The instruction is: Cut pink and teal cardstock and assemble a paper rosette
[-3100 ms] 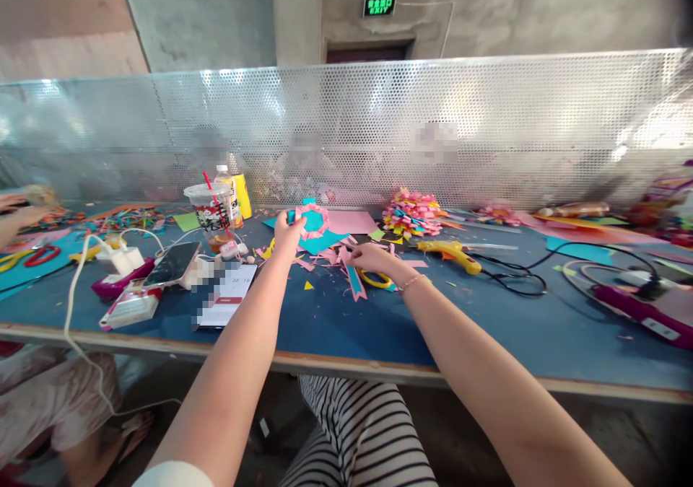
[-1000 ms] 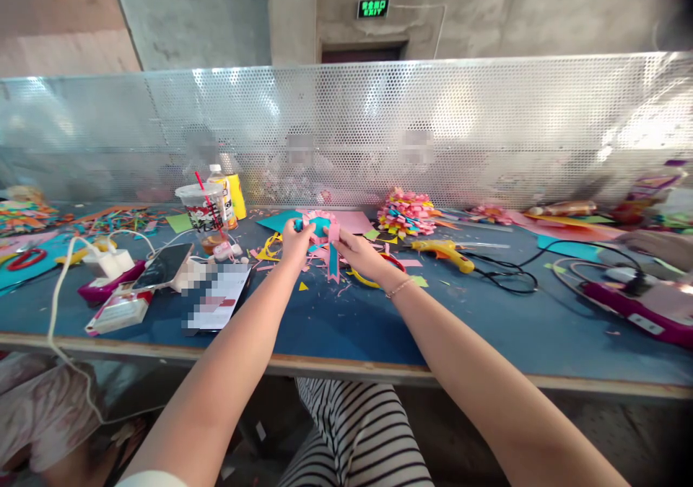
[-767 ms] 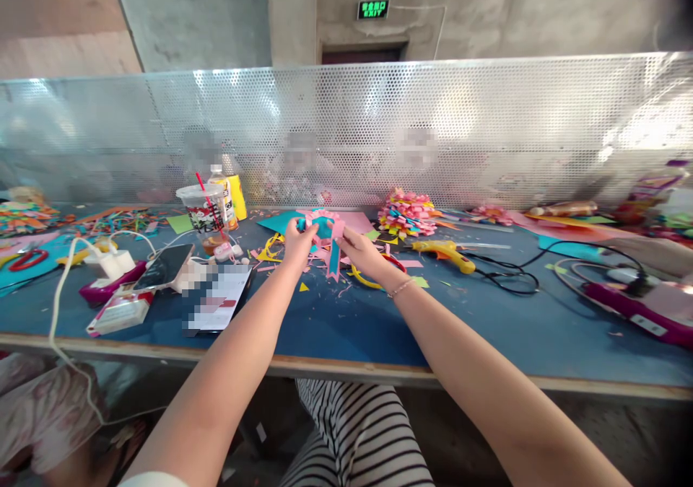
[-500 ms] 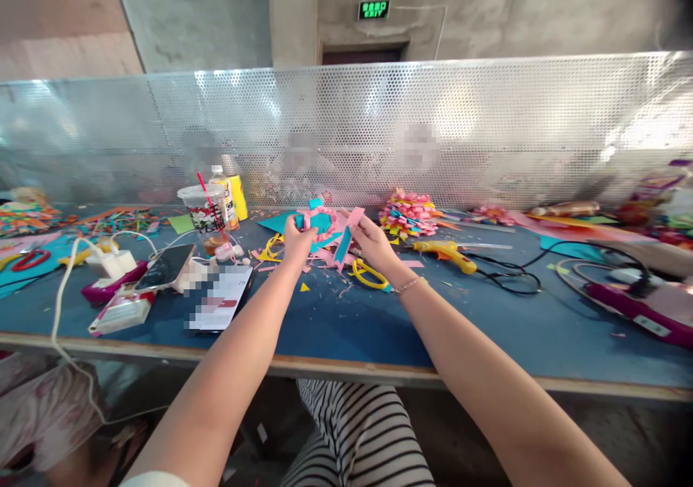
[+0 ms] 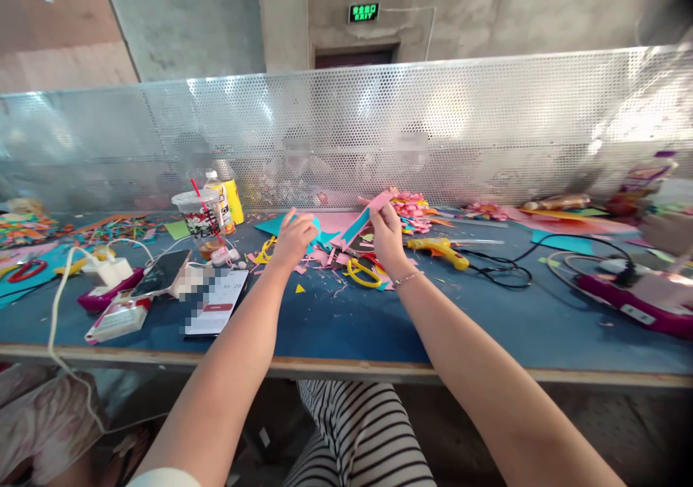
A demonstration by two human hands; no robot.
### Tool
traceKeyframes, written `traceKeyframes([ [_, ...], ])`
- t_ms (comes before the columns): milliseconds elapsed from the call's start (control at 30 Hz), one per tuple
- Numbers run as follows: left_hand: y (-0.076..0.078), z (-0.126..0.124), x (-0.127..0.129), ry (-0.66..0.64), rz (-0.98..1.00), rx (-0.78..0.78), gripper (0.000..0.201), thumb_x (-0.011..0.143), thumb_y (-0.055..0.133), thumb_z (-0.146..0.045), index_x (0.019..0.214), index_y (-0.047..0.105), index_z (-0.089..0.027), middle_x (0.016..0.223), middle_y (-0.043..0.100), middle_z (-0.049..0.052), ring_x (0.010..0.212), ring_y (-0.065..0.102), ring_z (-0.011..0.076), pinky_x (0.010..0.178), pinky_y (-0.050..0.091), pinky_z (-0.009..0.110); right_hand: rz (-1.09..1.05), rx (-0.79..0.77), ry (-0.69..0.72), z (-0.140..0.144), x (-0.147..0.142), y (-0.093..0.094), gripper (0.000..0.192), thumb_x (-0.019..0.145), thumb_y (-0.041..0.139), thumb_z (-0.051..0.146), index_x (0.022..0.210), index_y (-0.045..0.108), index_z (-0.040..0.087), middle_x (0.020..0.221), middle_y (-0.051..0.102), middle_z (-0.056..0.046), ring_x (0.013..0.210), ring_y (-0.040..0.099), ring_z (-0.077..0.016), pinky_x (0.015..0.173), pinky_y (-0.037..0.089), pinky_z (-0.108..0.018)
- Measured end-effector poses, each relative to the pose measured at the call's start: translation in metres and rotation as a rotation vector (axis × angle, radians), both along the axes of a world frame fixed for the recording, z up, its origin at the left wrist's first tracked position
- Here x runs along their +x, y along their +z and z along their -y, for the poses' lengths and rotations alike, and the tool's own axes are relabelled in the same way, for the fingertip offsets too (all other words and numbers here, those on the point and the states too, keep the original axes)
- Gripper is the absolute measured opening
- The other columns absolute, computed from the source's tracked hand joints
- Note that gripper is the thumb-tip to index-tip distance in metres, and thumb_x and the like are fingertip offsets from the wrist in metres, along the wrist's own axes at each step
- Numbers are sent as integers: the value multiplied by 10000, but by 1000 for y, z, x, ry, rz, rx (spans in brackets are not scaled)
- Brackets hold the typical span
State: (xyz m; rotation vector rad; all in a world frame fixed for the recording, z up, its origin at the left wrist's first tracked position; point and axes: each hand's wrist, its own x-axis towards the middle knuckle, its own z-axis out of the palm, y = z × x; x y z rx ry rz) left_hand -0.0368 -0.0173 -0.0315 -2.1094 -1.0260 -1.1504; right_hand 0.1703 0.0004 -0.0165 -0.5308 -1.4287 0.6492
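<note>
My left hand rests low over the blue table, closed on a teal and pink paper rosette that it mostly hides. My right hand is lifted just right of it and pinches a pink ribbon strip with a teal middle, which slants up to the right. Pink and teal paper scraps lie under both hands. Yellow-handled scissors sit just below my right wrist.
A yellow glue gun with a black cord lies right of my hands, behind it a pile of paper flowers. At left stand a drink cup, two phones and a white charger. A perforated metal screen closes the back.
My right hand brought the ribbon strip to the rosette, then pulled it away and lifted it up to the right. My left hand lowered the rosette toward the table.
</note>
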Motion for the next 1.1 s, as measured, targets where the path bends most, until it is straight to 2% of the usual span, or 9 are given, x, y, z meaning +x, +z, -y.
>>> traceKeyframes([
  [167,3,4,0,-6,96,-23,211,728,462,-53,728,580,-228,842,647,9,1040,540,171,1047,204,424,-39,-14,-26,-5,4,0,254,809,473,434,951,581,253,957,616,-19,532,463,-85,467,419,-221],
  [300,2,-2,4,10,592,-58,225,663,504,-47,803,562,-214,838,632,22,914,576,183,948,338,390,-21,-23,-12,-2,3,2,246,807,474,422,924,587,238,832,608,-15,532,463,-94,471,413,-226],
  [400,-1,-11,9,-156,959,-257,308,615,575,-115,904,502,-195,745,597,0,718,584,153,713,453,291,40,-12,52,3,1,3,217,793,491,383,864,604,212,820,607,-20,588,485,-111,474,408,-221],
  [533,-8,-22,14,-335,1290,-456,358,573,601,-166,892,440,-182,681,563,-25,577,548,111,568,440,231,181,-21,164,9,-6,0,233,794,492,373,847,620,186,816,605,-30,648,519,-130,518,426,-233],
  [600,-9,-25,16,-394,1329,-465,392,564,597,-162,917,429,-183,695,566,-22,576,548,105,558,437,223,235,-37,234,11,-10,-3,248,798,489,378,888,617,186,854,607,-38,716,552,-152,567,448,-253],
  [700,-8,-24,19,-376,1303,-454,445,555,584,-139,967,425,-192,715,567,-19,582,549,106,549,434,218,287,-31,252,11,-15,-6,246,802,491,361,923,609,182,895,603,-46,816,567,-180,665,459,-290],
  [800,-8,-21,22,-316,1275,-476,451,568,551,-122,995,428,-201,718,556,-21,566,536,103,529,425,217,324,23,182,8,-16,-8,226,816,471,343,902,602,180,872,587,-41,832,548,-180,724,439,-312],
  [933,-12,-20,23,-288,1211,-510,461,592,524,-113,1035,427,-195,780,557,1,606,538,109,549,432,224,348,136,25,3,-13,-8,175,797,494,319,719,573,184,820,524,-28,814,488,-173,771,408,-327],
  [1100,-22,-29,21,-248,1115,-482,504,621,524,-99,1103,415,-197,951,558,53,827,567,159,700,464,279,305,53,8,-2,-15,-11,129,738,571,330,707,602,208,929,468,-37,928,453,-188,803,406,-325],
])
